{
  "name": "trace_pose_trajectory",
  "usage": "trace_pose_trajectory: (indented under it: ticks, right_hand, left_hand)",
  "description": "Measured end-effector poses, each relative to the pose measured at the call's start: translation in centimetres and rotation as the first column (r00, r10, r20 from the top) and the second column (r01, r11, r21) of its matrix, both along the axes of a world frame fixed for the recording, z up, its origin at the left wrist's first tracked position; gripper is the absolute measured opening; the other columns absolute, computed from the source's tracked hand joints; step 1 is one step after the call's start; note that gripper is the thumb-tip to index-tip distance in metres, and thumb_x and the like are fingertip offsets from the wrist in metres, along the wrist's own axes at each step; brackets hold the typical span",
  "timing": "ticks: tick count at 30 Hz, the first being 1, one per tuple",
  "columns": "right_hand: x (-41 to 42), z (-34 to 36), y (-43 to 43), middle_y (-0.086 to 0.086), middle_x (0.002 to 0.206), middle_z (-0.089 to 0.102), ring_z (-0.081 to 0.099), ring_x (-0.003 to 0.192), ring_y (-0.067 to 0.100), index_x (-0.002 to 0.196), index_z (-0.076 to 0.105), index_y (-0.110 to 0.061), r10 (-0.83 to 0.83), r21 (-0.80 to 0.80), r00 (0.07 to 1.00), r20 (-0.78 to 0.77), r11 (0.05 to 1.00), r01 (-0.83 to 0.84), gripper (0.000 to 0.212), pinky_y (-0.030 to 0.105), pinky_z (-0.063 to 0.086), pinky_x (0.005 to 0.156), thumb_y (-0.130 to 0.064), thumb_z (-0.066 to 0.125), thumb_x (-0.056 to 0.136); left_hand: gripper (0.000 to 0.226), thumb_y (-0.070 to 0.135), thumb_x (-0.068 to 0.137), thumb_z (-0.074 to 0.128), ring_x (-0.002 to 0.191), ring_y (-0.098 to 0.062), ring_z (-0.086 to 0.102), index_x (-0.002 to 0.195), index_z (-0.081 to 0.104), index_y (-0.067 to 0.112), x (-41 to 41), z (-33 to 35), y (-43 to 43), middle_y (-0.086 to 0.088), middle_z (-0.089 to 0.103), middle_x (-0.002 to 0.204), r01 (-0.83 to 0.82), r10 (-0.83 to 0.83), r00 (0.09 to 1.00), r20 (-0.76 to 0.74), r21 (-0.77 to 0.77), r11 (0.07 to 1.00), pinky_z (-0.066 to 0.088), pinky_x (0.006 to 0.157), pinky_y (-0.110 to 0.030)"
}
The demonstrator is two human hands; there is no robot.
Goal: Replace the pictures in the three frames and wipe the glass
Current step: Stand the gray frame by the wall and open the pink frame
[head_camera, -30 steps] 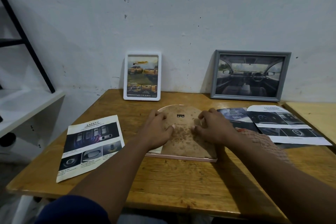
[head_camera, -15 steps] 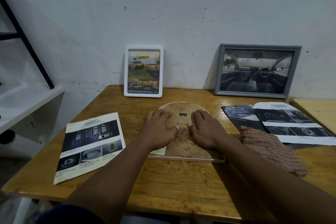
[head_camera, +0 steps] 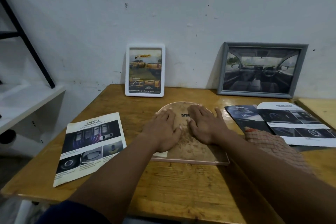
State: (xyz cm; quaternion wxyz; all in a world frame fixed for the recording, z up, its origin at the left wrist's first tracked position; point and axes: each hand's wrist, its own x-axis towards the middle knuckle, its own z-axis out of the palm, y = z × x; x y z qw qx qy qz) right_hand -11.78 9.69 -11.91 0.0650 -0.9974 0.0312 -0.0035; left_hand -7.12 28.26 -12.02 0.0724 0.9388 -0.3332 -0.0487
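We note left hand [head_camera: 163,131] and right hand [head_camera: 205,125] pressing flat, fingers extended, on the face-down frame [head_camera: 198,151]; cloth [head_camera: 263,140] lies aside. We judge most work outstanding.

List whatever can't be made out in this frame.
1. Head view: the pink frame lies face down, so its glass and picture are hidden.
2. Head view: any clips on its back are covered by the left hand and right hand.
3. Head view: the leaflets on the right are partly under the cloth and cut by the picture's edge.
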Motion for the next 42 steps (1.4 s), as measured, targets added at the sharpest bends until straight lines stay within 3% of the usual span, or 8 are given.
trace_pose_trajectory:
  ticks: [6, 12, 23, 27, 31, 34, 38, 42]
  right_hand:
    - [0.8, 0.9, -0.1, 0.009, 0.154, 0.038, 0.038, 0.136, 0.025, 0.149, 0.030, -0.020, -0.010, 0.021, 1.000, 0.029, 1.000, 0.009, 0.061, 0.045, 0.028, 0.111, -0.050, 0.034, 0.096]
    - [0.4, 1.7, 0.1, 0.006, 0.165, 0.014, 0.014, 0.151, 0.026, 0.158, -0.002, -0.025, -0.052, 0.044, 0.995, -0.088, 0.997, 0.056, 0.069, 0.052, 0.012, 0.119, -0.048, 0.030, 0.101]
    - [-2.7, 0.0, 2.3, 0.013, 0.135, 0.054, 0.048, 0.123, 0.031, 0.141, 0.036, -0.017, -0.280, -0.006, 0.917, 0.284, 0.956, 0.293, 0.058, 0.047, 0.036, 0.101, -0.051, 0.035, 0.094]
    - [-4.1, 0.5, 1.3, 0.013, 0.131, 0.056, 0.046, 0.124, 0.036, 0.134, 0.041, -0.018, -0.409, 0.103, 0.894, 0.185, 0.912, 0.396, 0.053, 0.054, 0.029, 0.104, -0.052, 0.040, 0.093]
    - [-5.0, 2.9, -0.8, 0.008, 0.119, 0.062, 0.051, 0.117, 0.032, 0.128, 0.046, -0.024, -0.492, 0.465, 0.856, 0.161, 0.803, 0.374, 0.039, 0.054, 0.027, 0.105, -0.044, 0.049, 0.094]
    - [-5.6, 7.3, -3.1, 0.003, 0.105, 0.063, 0.060, 0.096, 0.024, 0.124, 0.054, -0.021, -0.536, 0.603, 0.809, 0.242, 0.736, 0.307, 0.031, 0.046, 0.043, 0.096, -0.036, 0.054, 0.096]
    - [-6.7, 13.9, -5.0, 0.005, 0.096, 0.066, 0.063, 0.085, 0.017, 0.098, 0.067, -0.018, -0.500, 0.753, 0.782, 0.373, 0.655, 0.060, 0.016, 0.034, 0.053, 0.076, -0.026, 0.053, 0.099]
    - [-6.9, 16.2, -3.2, 0.003, 0.106, 0.068, 0.064, 0.094, 0.017, 0.122, 0.061, -0.017, -0.315, 0.814, 0.895, 0.316, 0.575, -0.085, 0.032, 0.033, 0.051, 0.080, -0.036, 0.044, 0.104]
  left_hand:
    - [0.070, 0.051, 0.104, 0.037, 0.154, -0.021, 0.014, 0.160, 0.017, 0.016, 0.3, 0.0, -0.1, -0.004, 0.018, 0.168, -0.031, 0.028, 0.999, -0.040, -0.094, 0.995, 0.008, 0.125, -0.041]
    - [0.066, 0.051, 0.104, 0.037, 0.153, -0.022, 0.018, 0.159, 0.022, 0.017, -0.3, 0.1, -0.1, -0.005, 0.024, 0.166, -0.042, 0.040, 0.999, -0.019, -0.121, 0.992, 0.010, 0.126, -0.042]
    - [0.059, 0.046, 0.105, 0.032, 0.152, -0.024, 0.023, 0.156, 0.030, 0.015, -0.8, -0.3, -0.1, -0.007, 0.031, 0.163, -0.058, 0.071, 0.993, 0.093, -0.137, 0.989, 0.015, 0.124, -0.045]
    - [0.060, 0.049, 0.103, 0.038, 0.149, -0.023, 0.026, 0.153, 0.036, 0.016, -0.6, -0.5, -0.1, -0.005, 0.036, 0.160, -0.085, 0.100, 0.993, 0.067, -0.208, 0.975, 0.030, 0.119, -0.047]
    - [0.059, 0.048, 0.103, 0.044, 0.149, -0.022, 0.026, 0.154, 0.038, 0.017, -1.2, -0.5, -1.6, -0.003, 0.035, 0.161, -0.085, 0.074, 0.996, -0.045, -0.361, 0.929, 0.028, 0.120, -0.046]
    - [0.059, 0.052, 0.103, 0.043, 0.147, -0.025, 0.032, 0.157, 0.031, 0.028, -1.8, 0.3, -4.4, -0.001, 0.033, 0.163, -0.183, 0.043, 0.960, -0.275, -0.506, 0.843, 0.033, 0.117, -0.050]
    - [0.055, 0.042, 0.105, 0.045, 0.141, -0.032, 0.041, 0.156, 0.026, 0.043, -2.5, 3.1, -7.9, 0.000, 0.040, 0.157, -0.373, -0.218, 0.700, -0.680, -0.609, 0.699, 0.040, 0.111, -0.059]
    - [0.055, 0.043, 0.107, 0.039, 0.144, -0.034, 0.038, 0.159, 0.026, 0.030, -0.9, 6.7, -7.5, -0.006, 0.035, 0.163, -0.434, -0.186, 0.736, -0.651, -0.665, 0.607, 0.034, 0.115, -0.054]
